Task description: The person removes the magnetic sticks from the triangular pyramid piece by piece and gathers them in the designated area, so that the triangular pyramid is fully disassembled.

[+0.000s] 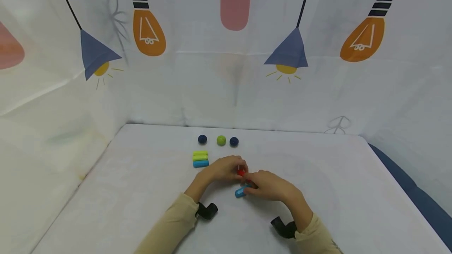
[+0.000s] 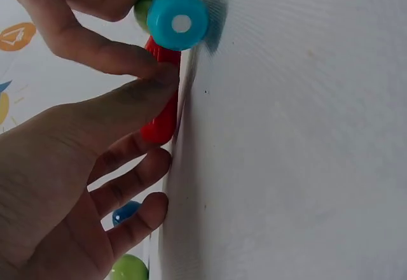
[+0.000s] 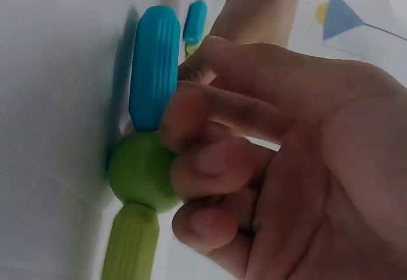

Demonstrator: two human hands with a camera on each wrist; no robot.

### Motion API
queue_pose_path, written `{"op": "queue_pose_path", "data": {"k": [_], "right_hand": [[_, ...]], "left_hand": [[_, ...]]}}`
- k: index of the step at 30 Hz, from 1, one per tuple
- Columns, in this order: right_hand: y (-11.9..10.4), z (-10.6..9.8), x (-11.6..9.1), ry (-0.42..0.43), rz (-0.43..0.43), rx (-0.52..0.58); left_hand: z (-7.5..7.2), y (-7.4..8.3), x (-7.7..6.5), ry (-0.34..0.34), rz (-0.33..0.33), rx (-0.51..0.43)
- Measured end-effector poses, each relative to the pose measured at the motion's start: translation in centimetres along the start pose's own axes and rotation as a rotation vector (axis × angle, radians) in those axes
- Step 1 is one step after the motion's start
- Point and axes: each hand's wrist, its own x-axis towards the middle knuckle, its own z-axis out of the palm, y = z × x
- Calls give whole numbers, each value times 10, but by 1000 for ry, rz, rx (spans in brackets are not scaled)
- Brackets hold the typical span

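Pinching the red rod (image 2: pixel 160 126) mid-way across the white table (image 1: pixel 318 199), left hand (image 1: pixel 224 167) has likely light, stiff plastic; best held by ridged sides. Right hand (image 1: pixel 272 185) curls fingers beside the green ball (image 3: pixel 140 168); blurry, can't tell whether they grip.

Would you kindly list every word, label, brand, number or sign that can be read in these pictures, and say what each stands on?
There are none to read.
The wall cloth shows only drawings, such as a hanging lamp and a bulb.
No lettering shows on the red stick, green ball or nearest blue stick.
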Motion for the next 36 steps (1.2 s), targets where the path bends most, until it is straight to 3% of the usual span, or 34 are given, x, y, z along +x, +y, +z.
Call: {"op": "queue_pose_path", "data": {"k": [8,13,20,27,36], "right_hand": [[1,1,-1,-78,46,29],[10,-4,-2,-79,87,12],[26,-8,0,50,131,-50],[41,-5,5,147,114,-83],[46,-2,10,221,56,-12]], "left_hand": [[-1,-5,-9,43,-74,48],[-14,-7,-19,34,-131,98],[-29,-1,-27,-52,-164,115],[-19,11,-21,-94,-168,146],[-9,17,-14,-114,-166,145]]}}
